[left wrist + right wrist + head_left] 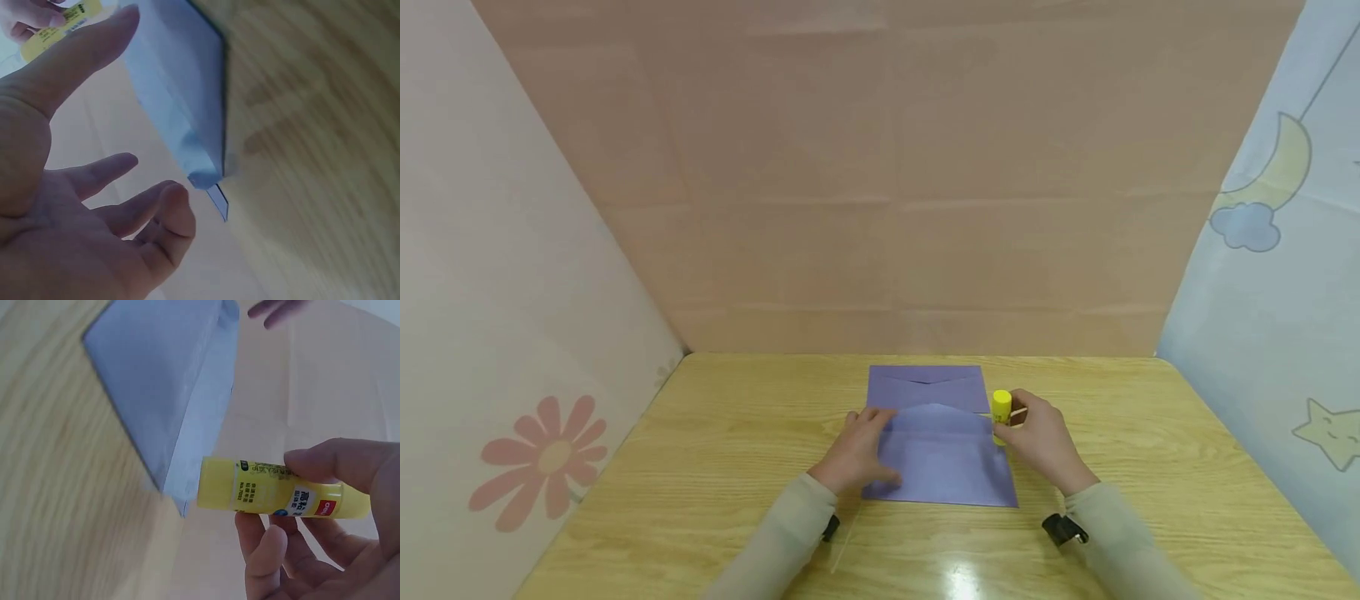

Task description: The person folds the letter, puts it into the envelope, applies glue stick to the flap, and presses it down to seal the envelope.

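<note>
A purple envelope point(947, 467) lies on the table with its pointed flap point(936, 417) unfolded towards the far side. My right hand point(1047, 442) grips a yellow glue stick point(1002, 405) upright by the envelope's right edge, thumb against fingers. In the right wrist view the printed label of the glue stick point(275, 490) shows, and its cap appears to be on. My left hand point(854, 454) hovers at the envelope's left edge, fingers spread and slightly bent. Nothing sits between thumb and fingers of the left hand point(94, 219) in the left wrist view.
Behind the near envelope lies a second purple envelope point(925, 392), partly overlapped by the raised flap. Both rest on a wood-grain table point(752, 433). A beige sheet point(887, 208) hangs along the back edge, with patterned sheets at left and right.
</note>
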Action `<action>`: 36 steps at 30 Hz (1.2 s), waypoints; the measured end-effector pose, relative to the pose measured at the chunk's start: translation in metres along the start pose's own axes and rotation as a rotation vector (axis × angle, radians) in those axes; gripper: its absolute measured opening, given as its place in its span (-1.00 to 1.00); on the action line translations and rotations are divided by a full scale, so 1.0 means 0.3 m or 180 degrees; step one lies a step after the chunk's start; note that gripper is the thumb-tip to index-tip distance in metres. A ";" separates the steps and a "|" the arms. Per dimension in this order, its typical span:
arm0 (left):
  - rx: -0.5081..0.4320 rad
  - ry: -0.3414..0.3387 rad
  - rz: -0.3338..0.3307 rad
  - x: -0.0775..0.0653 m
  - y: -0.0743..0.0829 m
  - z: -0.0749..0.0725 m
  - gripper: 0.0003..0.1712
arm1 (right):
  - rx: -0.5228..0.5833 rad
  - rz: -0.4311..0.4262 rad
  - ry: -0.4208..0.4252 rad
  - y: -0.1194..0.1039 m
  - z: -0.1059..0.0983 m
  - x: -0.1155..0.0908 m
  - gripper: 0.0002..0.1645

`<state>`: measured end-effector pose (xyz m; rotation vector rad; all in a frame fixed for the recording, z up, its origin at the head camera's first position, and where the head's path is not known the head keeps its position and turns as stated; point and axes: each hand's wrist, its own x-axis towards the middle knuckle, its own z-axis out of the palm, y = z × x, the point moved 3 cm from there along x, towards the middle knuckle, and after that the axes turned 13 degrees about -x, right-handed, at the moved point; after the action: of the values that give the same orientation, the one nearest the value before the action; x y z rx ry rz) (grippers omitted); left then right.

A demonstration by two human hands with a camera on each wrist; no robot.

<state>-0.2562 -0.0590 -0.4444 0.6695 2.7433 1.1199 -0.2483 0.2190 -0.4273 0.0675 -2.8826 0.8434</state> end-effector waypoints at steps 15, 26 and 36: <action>0.0091 -0.0202 -0.0199 0.005 -0.035 -0.004 0.29 | -0.0292 0.0256 -0.0022 0.114 -0.028 0.033 -0.51; 0.0114 -0.0175 -0.0236 -0.002 -0.041 -0.001 0.29 | -0.0356 0.0457 -0.0225 0.147 -0.037 0.036 -0.26; 0.0132 -0.0149 -0.0244 -0.006 -0.039 -0.006 0.28 | -0.0997 0.0646 -0.1233 0.112 -0.037 -0.033 -0.61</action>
<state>-0.2592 -0.0684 -0.4514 0.5824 2.7345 1.0213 -0.2399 0.2536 -0.4373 -0.1088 -3.3968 0.4306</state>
